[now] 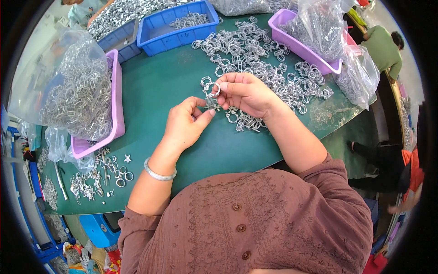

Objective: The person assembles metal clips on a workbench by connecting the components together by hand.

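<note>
Over the green table, my two hands meet in front of me. My right hand (pixel 245 94) is closed in a pinch on a silvery metal ring (pixel 216 88) with small knobs along its side. The fingers of my left hand (pixel 186 119) are closed on a small grey metal part (pixel 211 103) just below the ring. Whether the ring and that part are joined, I cannot tell. Right behind and beside my right hand spreads a loose heap of similar metal rings (pixel 269 68), reaching under its wrist.
A purple basket (pixel 117 100) with a plastic bag of rings stands at left, another purple basket (pixel 305 49) at far right. Blue bins (pixel 178 37) sit at the back. Finished-looking rings and a star (pixel 127 158) lie front left. Other people (pixel 383 48) are at right.
</note>
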{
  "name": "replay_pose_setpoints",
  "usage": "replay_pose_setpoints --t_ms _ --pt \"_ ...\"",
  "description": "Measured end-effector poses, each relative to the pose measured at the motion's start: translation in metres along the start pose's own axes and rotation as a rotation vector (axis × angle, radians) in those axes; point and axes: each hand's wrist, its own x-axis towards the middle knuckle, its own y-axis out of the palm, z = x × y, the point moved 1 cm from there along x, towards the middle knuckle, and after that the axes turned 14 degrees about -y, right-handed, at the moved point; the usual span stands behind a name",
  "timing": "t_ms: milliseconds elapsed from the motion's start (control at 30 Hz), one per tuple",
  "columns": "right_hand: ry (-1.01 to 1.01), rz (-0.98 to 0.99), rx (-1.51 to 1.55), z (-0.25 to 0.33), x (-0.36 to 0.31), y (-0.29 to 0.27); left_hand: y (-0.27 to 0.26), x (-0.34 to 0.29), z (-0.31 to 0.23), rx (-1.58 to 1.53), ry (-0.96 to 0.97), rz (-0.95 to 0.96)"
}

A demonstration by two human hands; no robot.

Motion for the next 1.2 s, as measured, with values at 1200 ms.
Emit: replay_pose_setpoints --t_ms 1200 --pt "0.008 0.006 -0.115 -0.001 -0.003 0.012 -0.002 0.005 0.005 -0.587 0.013 0.082"
